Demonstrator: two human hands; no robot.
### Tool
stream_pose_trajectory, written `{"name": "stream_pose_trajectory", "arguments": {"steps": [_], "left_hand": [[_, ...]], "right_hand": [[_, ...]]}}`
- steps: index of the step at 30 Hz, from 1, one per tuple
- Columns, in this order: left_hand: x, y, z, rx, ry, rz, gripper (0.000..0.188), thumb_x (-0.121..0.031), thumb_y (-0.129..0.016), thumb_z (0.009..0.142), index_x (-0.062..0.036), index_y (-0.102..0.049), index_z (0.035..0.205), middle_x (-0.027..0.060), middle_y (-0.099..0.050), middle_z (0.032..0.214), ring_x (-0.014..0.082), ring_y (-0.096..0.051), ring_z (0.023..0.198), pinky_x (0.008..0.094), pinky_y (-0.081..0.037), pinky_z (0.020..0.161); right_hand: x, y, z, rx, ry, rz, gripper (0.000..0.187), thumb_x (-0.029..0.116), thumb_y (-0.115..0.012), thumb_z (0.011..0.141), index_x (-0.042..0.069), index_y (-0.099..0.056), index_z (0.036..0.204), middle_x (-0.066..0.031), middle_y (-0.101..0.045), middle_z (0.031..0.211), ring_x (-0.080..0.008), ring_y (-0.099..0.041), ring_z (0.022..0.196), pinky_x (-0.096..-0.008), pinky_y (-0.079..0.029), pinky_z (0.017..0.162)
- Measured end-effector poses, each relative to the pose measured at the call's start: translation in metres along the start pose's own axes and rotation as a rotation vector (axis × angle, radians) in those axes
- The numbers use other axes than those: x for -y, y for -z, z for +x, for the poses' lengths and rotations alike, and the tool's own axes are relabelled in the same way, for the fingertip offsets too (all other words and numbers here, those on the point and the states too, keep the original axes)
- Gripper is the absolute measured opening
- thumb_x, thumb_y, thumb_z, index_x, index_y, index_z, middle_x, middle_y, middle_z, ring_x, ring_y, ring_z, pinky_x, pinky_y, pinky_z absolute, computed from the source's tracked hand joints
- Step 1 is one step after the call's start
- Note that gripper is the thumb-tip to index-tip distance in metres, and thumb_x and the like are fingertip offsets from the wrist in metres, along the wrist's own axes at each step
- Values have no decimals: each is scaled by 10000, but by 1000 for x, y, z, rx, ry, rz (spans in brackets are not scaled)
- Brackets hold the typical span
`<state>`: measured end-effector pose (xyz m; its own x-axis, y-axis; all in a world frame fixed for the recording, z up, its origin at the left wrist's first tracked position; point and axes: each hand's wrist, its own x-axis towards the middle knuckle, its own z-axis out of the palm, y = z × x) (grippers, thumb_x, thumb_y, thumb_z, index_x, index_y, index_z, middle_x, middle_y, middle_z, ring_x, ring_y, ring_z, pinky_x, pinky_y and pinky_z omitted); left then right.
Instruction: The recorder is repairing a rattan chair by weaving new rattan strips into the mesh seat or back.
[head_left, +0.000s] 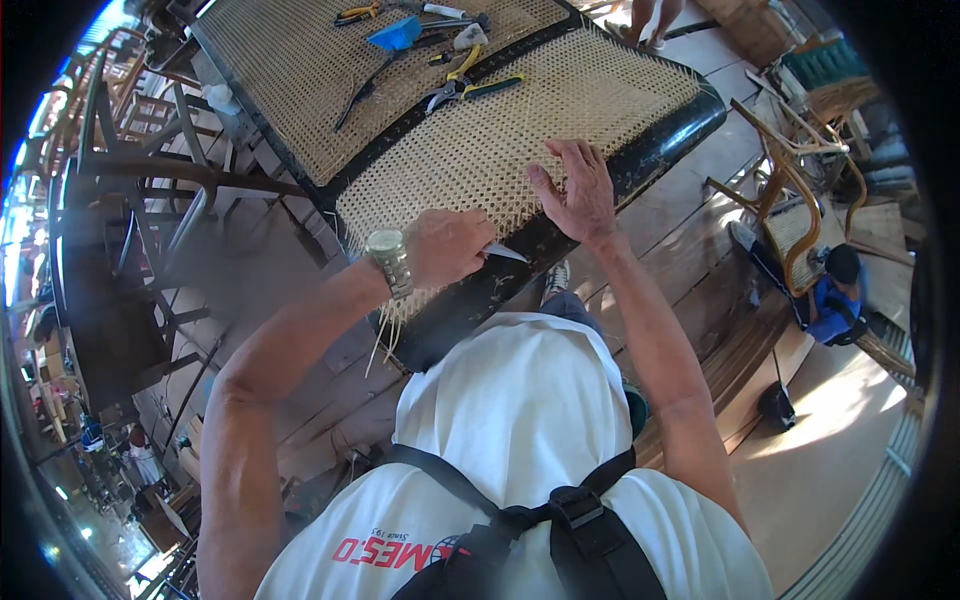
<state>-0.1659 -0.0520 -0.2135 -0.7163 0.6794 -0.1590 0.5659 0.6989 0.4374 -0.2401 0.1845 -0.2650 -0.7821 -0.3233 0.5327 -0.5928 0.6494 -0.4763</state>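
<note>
We logged a black-framed woven cane panel (430,175) across the top and centre of the frame. A wooden chair (795,225) stood at right. Right hand (577,195), centre frame: over the panel's near edge, thumb spread from loosely bent fingers; we couldn't tell if it touched. Left hand (445,247), just left of centre: fingers curled tight round a knife. Yellow-and-black pliers (458,88) lay on the panel, top centre. We noted a wristwatch (388,258) on the left wrist, a blue piece (400,35) near the top edge, and the knife's pointed blade (506,253) at centre, angled toward the black border.
</note>
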Motion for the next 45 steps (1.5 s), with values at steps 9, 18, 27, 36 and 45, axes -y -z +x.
{"name": "stream_pose_trajectory", "arguments": {"steps": [9,18,27,36,45], "left_hand": [[-11,-10,1,10,-81,267,264,-176,-692,803,-43,-550,982,108,-561,959,289,-654,739,437,-542,627],[20,-3,-9,-20,465,-721,207,-248,-747,839,-55,-749,912,31,-719,765,108,-633,650,293,-497,621],[15,-2,-2,2,550,-781,268,-289,-803,777,-40,-705,786,-7,-652,674,70,-564,620,271,-469,596],[36,-14,0,15,494,-1054,243,-240,-833,731,-50,-687,773,-2,-664,705,75,-589,640,264,-476,606],[36,-15,13,41,419,-795,247,-259,-791,695,-72,-637,743,6,-626,678,105,-546,612,299,-465,595]], "right_hand": [[-1,-5,1,-48,28,8,341,292,-698,903,17,-606,1083,-137,-624,981,-319,-584,935,-434,-439,891],[7,-1,2,-27,17,-39,324,261,-714,890,33,-596,1087,-128,-613,961,-306,-584,918,-425,-444,878],[2,-6,0,-13,27,-60,325,272,-709,894,31,-601,1083,-123,-621,982,-303,-590,934,-423,-446,890],[4,-7,-2,-38,36,-32,285,240,-711,897,25,-623,1063,-132,-647,966,-335,-603,913,-429,-458,855],[5,-5,5,-23,38,-85,275,233,-711,897,22,-625,1052,-128,-649,965,-320,-610,910,-420,-463,852]]}}
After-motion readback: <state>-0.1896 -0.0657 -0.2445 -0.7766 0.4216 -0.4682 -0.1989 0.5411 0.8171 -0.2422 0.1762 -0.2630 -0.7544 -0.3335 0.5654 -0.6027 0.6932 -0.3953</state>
